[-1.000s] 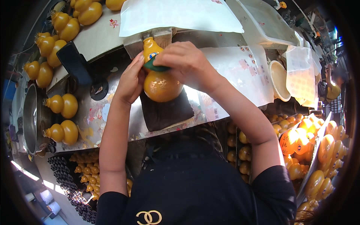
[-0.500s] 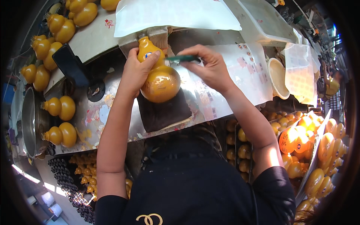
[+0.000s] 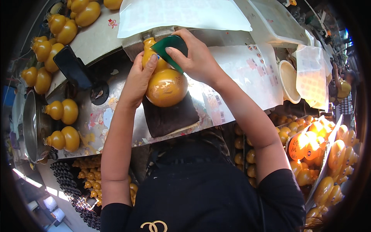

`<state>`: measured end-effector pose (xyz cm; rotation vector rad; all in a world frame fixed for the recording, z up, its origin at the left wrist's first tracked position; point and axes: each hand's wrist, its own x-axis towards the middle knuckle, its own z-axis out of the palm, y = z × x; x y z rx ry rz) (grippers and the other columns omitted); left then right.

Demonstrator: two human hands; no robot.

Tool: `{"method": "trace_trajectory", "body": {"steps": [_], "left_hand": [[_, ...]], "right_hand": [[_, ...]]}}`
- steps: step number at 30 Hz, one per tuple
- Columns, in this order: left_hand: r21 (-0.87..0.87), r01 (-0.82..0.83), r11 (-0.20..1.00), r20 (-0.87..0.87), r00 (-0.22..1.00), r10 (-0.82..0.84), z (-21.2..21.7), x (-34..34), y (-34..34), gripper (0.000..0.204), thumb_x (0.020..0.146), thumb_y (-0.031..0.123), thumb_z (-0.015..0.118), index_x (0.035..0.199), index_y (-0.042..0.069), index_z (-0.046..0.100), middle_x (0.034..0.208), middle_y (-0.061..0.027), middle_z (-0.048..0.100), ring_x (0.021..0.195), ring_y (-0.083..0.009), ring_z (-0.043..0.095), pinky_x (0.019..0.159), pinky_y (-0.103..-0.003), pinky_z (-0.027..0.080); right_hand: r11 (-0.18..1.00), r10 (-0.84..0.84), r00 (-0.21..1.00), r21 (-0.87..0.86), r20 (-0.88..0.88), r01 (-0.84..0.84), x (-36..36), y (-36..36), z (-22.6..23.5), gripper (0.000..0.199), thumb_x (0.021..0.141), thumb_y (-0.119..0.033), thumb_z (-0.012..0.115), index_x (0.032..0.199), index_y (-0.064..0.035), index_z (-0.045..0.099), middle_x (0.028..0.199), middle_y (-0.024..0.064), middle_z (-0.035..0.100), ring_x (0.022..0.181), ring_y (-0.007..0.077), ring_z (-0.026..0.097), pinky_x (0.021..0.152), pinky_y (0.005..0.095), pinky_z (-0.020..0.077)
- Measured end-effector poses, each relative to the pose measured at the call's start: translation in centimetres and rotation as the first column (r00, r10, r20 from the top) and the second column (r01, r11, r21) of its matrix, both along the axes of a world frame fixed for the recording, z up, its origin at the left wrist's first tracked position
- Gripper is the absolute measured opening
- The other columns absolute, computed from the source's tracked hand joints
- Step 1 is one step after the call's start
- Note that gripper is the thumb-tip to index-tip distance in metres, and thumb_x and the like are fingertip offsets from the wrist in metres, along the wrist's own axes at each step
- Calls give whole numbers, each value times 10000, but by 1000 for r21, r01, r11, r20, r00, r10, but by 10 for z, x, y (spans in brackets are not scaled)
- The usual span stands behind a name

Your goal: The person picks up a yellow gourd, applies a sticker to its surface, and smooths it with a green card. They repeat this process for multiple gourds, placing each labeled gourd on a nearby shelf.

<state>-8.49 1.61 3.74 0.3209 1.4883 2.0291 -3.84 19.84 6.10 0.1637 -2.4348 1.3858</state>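
Since the earlier frame the right hand (image 3: 197,58) has swung the green scraper card (image 3: 172,48) from lying flat across the gourd's waist up to its upper bulb, tilted w/ one edge against the surface; the gourd itself has barely shifted. Left hand (image 3: 137,79) wraps the neck and left flank of the golden gourd bottle (image 3: 166,87), fingers curled round it, thumb side up near the small top bulb, prob. to stop it rolling while the card presses on it. Right hand pinches the card betw. thumb and fingers, grasping it firmly, edge angled onto the curve. Gourd lies on its side on a dark brown cloth pad (image 3: 170,118), which likely cushions the glossy finish and keeps it from sliding on the worktop (image 3: 116,116), a bench covered w/ worn patterned film. A dark gold motif shows on the big lower bulb. More identical gourds sit left of the bench, e.g. two lying by a metal pot (image 3: 29,127), others stacked upper left. White sheets (image 3: 181,13) lie beyond the gourd; a cream bowl (image 3: 290,81) sits to the right. Bins of orange-gold gourds (image 3: 320,154) fill the lower right, within arm's reach.
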Motion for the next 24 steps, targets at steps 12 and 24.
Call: {"method": "trace_trajectory", "body": {"steps": [12, 24], "left_hand": [[181, 88, 980, 18, 996, -93, -13, -1, -11, 621, 947, 260, 592, 1420, -5, 288, 1286, -111, 508, 1178, -181, 522, 996, -312, 437], [205, 112, 972, 16, 993, -118, -15, -2, -14, 617, 946, 223, 590, 1428, -5, 279, 1297, -116, 499, 1184, -183, 516, 1002, -315, 432]], "right_hand": [[971, 131, 991, 200, 32, -135, -13, 14, 32, 323, 903, -216, 607, 1147, -24, 521, 986, 139, 626, 895, 220, 612, 807, 327, 493], [790, 253, 929, 498, 270, -359, -62, 3, 56, 318, 883, -207, 614, 1162, -66, 558, 1028, 164, 651, 931, 317, 635, 840, 368, 509]]}}
